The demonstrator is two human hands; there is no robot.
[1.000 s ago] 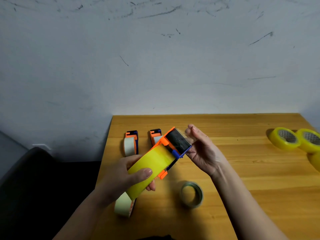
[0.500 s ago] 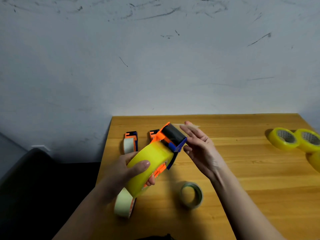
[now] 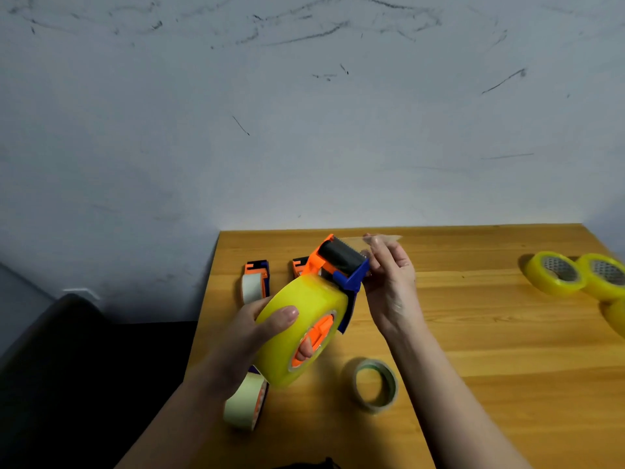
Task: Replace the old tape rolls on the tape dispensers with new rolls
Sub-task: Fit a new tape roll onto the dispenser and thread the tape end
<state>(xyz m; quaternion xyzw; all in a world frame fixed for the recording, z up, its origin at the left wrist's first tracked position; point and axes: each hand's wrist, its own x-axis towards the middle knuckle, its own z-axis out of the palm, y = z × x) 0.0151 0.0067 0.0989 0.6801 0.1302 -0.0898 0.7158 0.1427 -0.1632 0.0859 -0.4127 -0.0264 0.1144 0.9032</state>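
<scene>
Though blurred at its free end, tape strip (image 3: 384, 239): pinched in right hand (image 3: 389, 282) fingertips, stretched across from black roller (image 3: 341, 257), just left of those fingers.
New yellow roll (image 3: 301, 330): seated on dispenser (image 3: 351, 282) hub, below-left of pinching fingers; long axis running from lower left up toward them.
Left hand (image 3: 250, 336): curled around roll, thumb on top, steadying.
Nearer to strip: right hand, already on it.
Coming move, likely: draw strip over toothed blade beside roller.
Farther out: spent core (image 3: 374, 385) on table (image 3: 473, 367); spare yellow rolls (image 3: 554, 274) well right.
</scene>
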